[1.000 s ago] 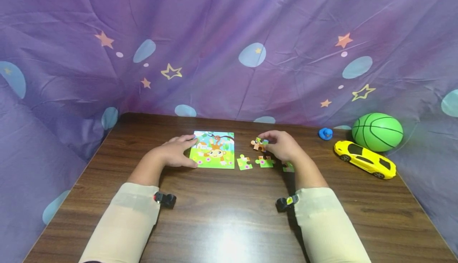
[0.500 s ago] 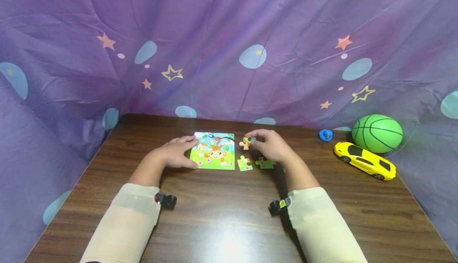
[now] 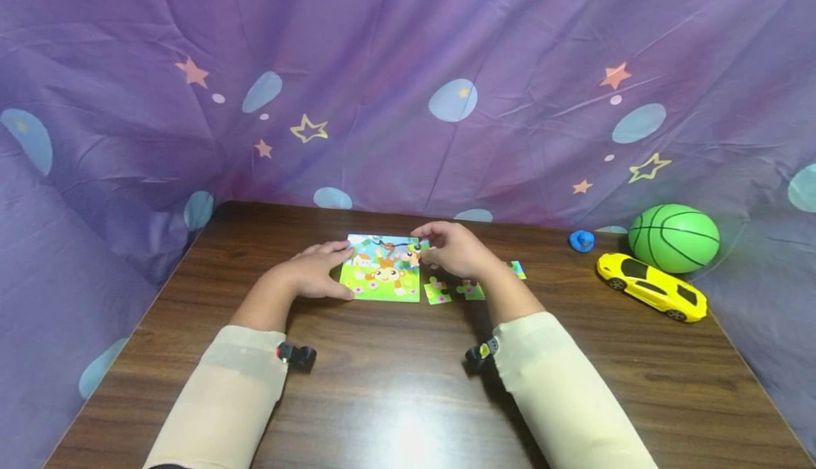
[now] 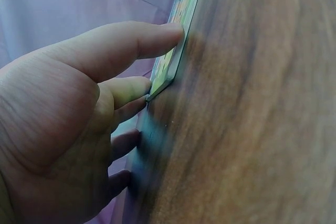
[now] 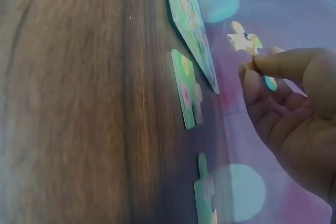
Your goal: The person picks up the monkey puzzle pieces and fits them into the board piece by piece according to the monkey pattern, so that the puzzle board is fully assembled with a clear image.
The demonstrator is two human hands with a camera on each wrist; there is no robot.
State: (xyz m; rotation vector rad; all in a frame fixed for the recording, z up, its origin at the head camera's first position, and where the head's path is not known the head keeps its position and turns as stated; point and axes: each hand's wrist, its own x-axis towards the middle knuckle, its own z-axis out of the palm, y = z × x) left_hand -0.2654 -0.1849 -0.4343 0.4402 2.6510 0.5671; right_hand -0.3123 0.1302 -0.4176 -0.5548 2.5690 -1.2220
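Observation:
A square puzzle board (image 3: 376, 288) with a cartoon monkey lies toward the back of the wooden table. My left hand (image 3: 312, 270) is spread at the board's left side, its thumb on the near left corner and its fingertips at the far left. From the left wrist, the thumb (image 4: 157, 40) shows resting against the board's edge. My right hand (image 3: 462, 251) pinches a jigsaw piece (image 5: 241, 41) between thumb and fingers, raised over the board's right part. Beside the board lie a green jigsaw piece with a pink flower (image 3: 437, 292) and another green piece (image 3: 472, 291).
Partly behind the right forearm, a further jigsaw piece (image 3: 518, 269) shows its blue and green end. A yellow toy car (image 3: 650, 287), a green ball (image 3: 673, 238) and a small blue duck (image 3: 581, 241) stand at the right. A purple curtain (image 3: 382, 157) hangs behind the table.
My right hand has carried the pinched jigsaw piece leftward, from beside the board to over its right part. The left hand has stayed on the board.

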